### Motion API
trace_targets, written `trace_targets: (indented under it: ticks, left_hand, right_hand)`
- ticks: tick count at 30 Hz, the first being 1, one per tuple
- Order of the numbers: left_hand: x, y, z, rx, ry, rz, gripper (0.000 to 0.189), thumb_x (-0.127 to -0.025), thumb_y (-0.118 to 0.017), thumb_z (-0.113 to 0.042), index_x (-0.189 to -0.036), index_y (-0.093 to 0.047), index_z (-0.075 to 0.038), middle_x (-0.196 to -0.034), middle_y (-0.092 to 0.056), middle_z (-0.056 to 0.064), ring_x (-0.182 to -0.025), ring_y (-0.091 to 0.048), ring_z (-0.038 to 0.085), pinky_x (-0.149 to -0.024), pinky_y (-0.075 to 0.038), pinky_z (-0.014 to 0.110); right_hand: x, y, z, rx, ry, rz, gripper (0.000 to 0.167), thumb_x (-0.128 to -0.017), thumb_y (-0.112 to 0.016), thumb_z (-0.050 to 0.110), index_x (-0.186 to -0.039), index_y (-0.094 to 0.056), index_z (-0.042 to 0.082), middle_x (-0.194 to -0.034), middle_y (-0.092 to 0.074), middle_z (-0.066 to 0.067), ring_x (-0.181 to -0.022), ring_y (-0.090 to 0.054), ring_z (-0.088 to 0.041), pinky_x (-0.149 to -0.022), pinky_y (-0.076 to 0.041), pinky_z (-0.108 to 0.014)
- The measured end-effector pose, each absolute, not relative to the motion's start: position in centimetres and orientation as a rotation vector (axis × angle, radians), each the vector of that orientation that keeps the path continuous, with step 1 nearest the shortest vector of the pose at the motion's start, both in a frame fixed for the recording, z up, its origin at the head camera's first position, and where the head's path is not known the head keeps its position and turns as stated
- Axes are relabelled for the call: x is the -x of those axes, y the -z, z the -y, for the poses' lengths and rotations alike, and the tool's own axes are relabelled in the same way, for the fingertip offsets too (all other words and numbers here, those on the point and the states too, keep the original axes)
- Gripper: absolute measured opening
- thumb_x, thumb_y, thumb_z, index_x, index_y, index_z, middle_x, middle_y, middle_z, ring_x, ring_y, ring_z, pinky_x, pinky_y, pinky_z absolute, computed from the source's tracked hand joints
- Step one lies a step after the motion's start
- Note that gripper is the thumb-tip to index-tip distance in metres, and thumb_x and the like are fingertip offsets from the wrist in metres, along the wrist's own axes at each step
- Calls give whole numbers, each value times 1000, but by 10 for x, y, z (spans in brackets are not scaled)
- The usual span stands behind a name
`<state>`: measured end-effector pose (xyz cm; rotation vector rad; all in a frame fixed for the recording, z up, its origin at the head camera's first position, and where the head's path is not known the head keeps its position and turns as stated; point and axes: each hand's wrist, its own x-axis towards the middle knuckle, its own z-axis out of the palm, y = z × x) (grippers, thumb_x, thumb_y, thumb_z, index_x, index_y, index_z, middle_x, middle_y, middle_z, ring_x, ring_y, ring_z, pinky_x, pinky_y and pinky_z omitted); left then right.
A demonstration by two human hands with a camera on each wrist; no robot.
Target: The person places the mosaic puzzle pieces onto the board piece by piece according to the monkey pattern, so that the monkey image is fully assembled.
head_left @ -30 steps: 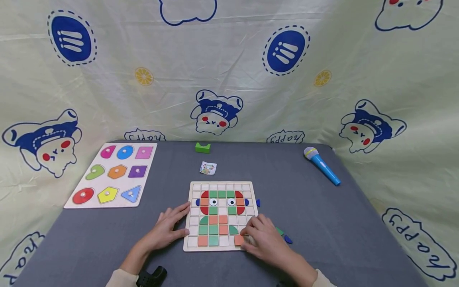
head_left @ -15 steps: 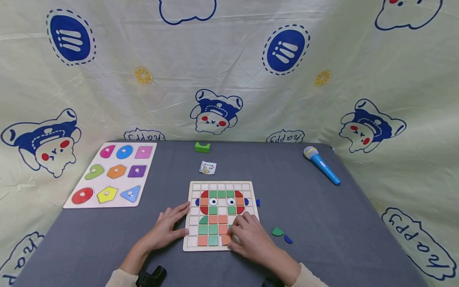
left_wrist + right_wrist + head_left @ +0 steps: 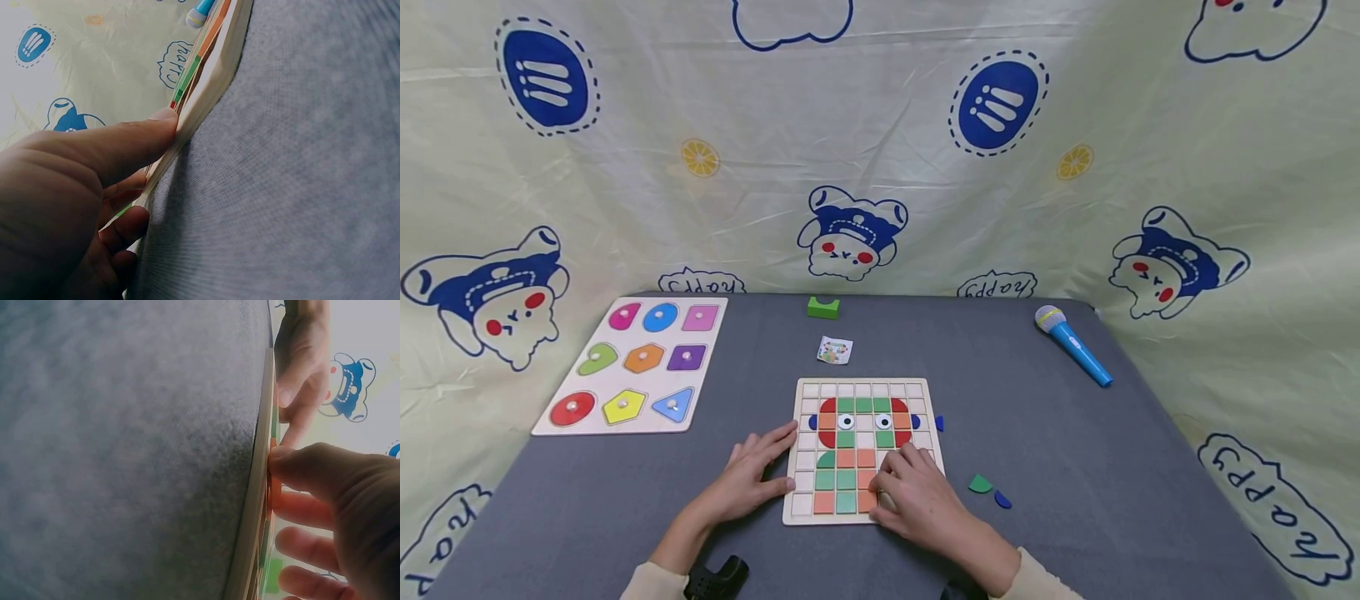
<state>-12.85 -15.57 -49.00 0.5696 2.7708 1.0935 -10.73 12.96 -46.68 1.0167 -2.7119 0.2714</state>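
Note:
A light wooden mosaic board (image 3: 802, 503) with a grid of cells lies on the table; green, orange, red and blue tiles and two eye pieces fill many cells. My left hand (image 3: 748, 475) rests against its left edge, thumb and fingertips touching the rim with fingers fairly straight. In the left wrist view the thumb (image 3: 134, 145) lies along that edge. Over the lower right of the board, my right hand (image 3: 917, 504) pinches an orange square tile (image 3: 866, 502) at a bottom-row cell. The cells under this hand are hidden.
Right of the board lie a green quarter-round tile (image 3: 980, 484) and blue pieces (image 3: 1002, 500). A shape-puzzle board (image 3: 617, 375) sits at the left. Further back are a small picture card (image 3: 835, 350), a green block (image 3: 823, 309) and a blue toy microphone (image 3: 1078, 352).
My right hand has moved left across the board's bottom row with the orange square tile, which now lies in line beside a green tile. The left hand has stayed still.

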Motion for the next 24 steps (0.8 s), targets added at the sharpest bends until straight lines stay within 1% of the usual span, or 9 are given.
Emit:
trace_targets:
  ticks: [8, 15, 20, 24]
  left_hand:
    - [129, 490, 156, -567, -1097, -2759, 69, -83, -70, -24, -144, -41, -11, -153, -35, 1, -102, -36, 12, -86, -21, 41]
    - [130, 491, 156, -560, -1082, -2763, 69, -83, -70, -26, -144, -40, -12, -153, -34, 0, -102, -36, 12, -88, -22, 44]
    - [131, 492, 155, -550, -1074, -2761, 69, -83, -70, -27, -144, -40, -13, -153, -34, -1, -101, -35, 11, -90, -22, 46]
    - [131, 493, 156, -547, -1067, -2768, 69, -83, -70, -27, -144, -41, -13, -153, -35, -1, -100, -35, 11, -88, -22, 45]
  right_hand:
    - [108, 469, -130, -1023, -279, 2688, 19, -74, -74, 40, -85, -68, 26, -86, -52, 8, -86, -39, -10, -76, -35, -29]
    - [108, 469, -134, -996, -290, 2684, 22, -72, -76, 40, -87, -68, 26, -86, -51, 8, -87, -39, -10, -78, -37, -31]
    - [108, 468, -149, -937, -318, 2715, 26, -71, -79, 41, -89, -70, 25, -87, -50, 10, -88, -38, -8, -79, -36, -31]
    - [110, 466, -168, -894, -357, 2734, 26, -70, -80, 39, -90, -71, 25, -86, -50, 11, -86, -38, -6, -79, -36, -32]
